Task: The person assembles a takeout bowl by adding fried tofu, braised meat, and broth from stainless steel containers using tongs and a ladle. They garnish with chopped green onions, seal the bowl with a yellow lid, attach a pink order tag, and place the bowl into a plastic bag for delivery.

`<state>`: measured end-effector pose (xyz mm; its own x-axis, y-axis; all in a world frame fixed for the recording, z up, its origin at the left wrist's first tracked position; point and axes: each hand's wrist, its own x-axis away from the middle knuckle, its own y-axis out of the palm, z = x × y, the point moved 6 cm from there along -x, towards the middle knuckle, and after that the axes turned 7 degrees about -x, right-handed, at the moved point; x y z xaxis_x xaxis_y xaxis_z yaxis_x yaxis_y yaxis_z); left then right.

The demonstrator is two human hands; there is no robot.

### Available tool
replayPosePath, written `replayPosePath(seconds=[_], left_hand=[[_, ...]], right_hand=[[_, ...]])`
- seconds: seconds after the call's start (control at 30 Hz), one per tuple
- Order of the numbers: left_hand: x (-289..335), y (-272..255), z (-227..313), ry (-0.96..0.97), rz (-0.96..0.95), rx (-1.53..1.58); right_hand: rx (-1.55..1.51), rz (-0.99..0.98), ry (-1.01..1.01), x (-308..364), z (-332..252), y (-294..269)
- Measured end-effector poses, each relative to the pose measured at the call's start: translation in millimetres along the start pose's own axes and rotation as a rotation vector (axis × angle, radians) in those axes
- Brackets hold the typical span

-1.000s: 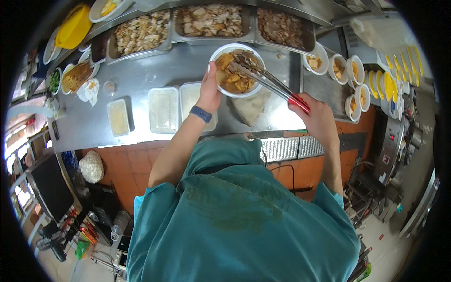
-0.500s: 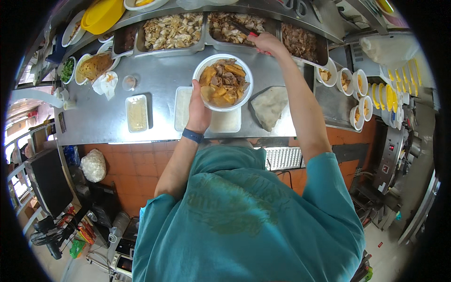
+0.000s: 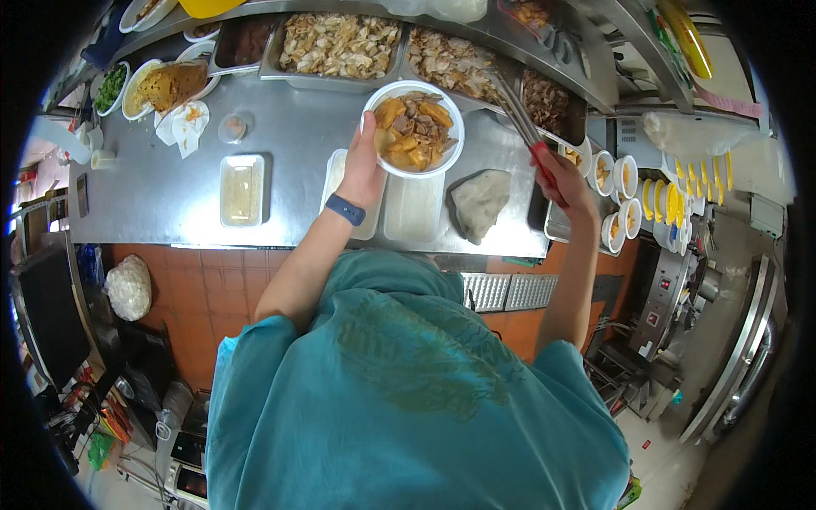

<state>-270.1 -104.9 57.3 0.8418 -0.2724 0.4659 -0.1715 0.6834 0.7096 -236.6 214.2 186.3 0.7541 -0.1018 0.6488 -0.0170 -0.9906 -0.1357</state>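
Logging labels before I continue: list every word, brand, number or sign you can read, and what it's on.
None can be read clearly enough to quote.
Teal shirt: faded print, too blurred and creased to read.
Control panel at right: any marking too small to read.
White bowl in the left hand: no lettering visible.
Tongs in the right hand: none visible.

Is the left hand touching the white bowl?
Touching. In the head view, the left hand holds the white bowl, its thumb against the left rim.
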Motion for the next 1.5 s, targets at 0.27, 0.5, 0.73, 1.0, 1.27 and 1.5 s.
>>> replayPosePath(seconds=[0.27, 0.5, 0.73, 1.0, 1.27, 1.5], left_hand=[[-3, 3, 5, -0.077, 0.008, -0.074], [15, -10, 17, -0.045, 0.027, -0.094], [27, -38, 31, 0.063, 0.001, -0.012], [82, -99, 75, 0.192, 0.175, 0.021], [79, -146, 88, 0.223, 0.263, 0.093], [40, -151, 85, 0.183, 0.216, 0.128]], right_hand=[[0.693, -0.042, -0.196, 85, -25, 62], [0.976, -0.015, -0.431, 112, -72, 82], [1.023, -0.11, -0.48, 100, -85, 99], [1.309, 0.138, -0.56, -26, -134, 184], [1.494, -0.039, -0.453, -116, -113, 222], [0.624, -0.193, -0.031, -104, -63, 186]])
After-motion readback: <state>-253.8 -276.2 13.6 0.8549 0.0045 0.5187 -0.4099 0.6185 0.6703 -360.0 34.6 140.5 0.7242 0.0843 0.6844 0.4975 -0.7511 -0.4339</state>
